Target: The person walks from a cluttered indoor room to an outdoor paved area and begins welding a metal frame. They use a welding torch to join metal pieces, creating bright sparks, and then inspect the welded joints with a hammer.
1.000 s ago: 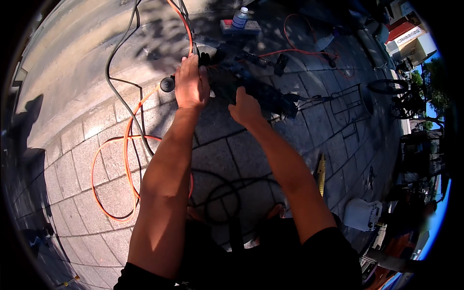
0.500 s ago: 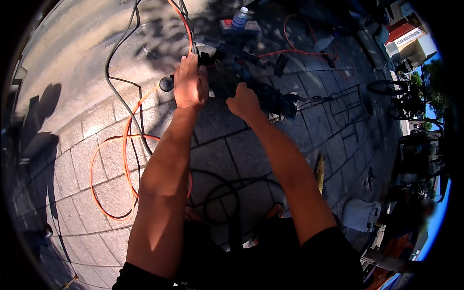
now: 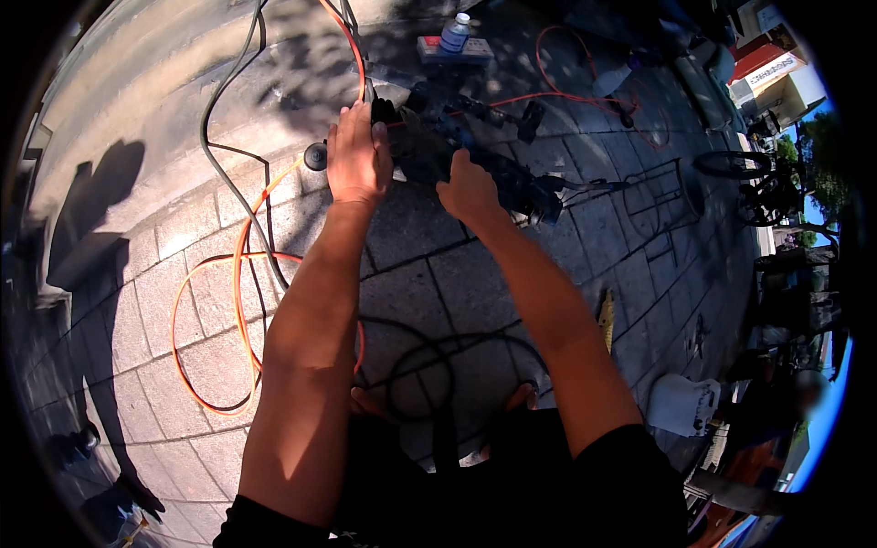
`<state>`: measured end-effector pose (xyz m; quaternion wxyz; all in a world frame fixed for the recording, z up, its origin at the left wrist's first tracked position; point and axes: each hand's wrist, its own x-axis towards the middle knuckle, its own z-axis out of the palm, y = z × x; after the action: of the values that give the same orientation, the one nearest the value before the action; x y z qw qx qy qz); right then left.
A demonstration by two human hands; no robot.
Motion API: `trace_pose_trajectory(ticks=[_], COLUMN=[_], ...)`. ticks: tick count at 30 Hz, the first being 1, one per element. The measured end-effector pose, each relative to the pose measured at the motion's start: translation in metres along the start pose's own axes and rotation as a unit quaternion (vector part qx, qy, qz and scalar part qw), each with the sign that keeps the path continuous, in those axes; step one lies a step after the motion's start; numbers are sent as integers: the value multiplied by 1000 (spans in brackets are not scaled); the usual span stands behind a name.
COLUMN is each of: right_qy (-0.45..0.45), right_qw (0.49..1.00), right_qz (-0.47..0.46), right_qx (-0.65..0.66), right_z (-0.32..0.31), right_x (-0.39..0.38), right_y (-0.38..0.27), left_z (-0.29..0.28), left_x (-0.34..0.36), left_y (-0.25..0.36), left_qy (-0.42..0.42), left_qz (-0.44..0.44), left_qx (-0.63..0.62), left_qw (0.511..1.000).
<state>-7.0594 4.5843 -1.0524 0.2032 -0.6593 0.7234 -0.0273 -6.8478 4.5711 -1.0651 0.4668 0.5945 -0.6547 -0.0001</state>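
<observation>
- Left hand [image 3: 356,155], upper centre: fingers flat on dark machine [image 3: 466,151].
- Right hand [image 3: 468,190]: curled around machine's body.
- Orange cable [image 3: 239,274] looped at left.

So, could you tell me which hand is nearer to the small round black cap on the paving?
Left. The left hand lies just beside the cap; the right hand is farther right.

A: Where does the machine [image 3: 475,155] lie?
B: On the pavement [image 3: 183,228], in the middle. The coiled cable [image 3: 239,301] lies left of it, the bottle [image 3: 454,33] behind it.
</observation>
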Motion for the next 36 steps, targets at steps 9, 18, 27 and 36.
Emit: trace_pose_trajectory(ticks=[9, 18, 27, 36], right_qy=[22, 123, 164, 201], right_qw=[1000, 942, 924, 918], right_qz=[-9, 32, 61, 31], right_qx=[-15, 312, 339, 340], right_z=[0, 13, 47, 26], right_x=[2, -18, -9, -21], right_y=[18, -16, 1, -2], left_z=[-4, 4, 8, 12], left_x=[-3, -4, -8, -12], left_y=[-2, -7, -5, -11], left_qy=[-21, -18, -10, -15], left_qz=[-2, -19, -6, -4], left_qx=[-5, 24, 26, 30], left_qw=[1000, 999, 1000, 999])
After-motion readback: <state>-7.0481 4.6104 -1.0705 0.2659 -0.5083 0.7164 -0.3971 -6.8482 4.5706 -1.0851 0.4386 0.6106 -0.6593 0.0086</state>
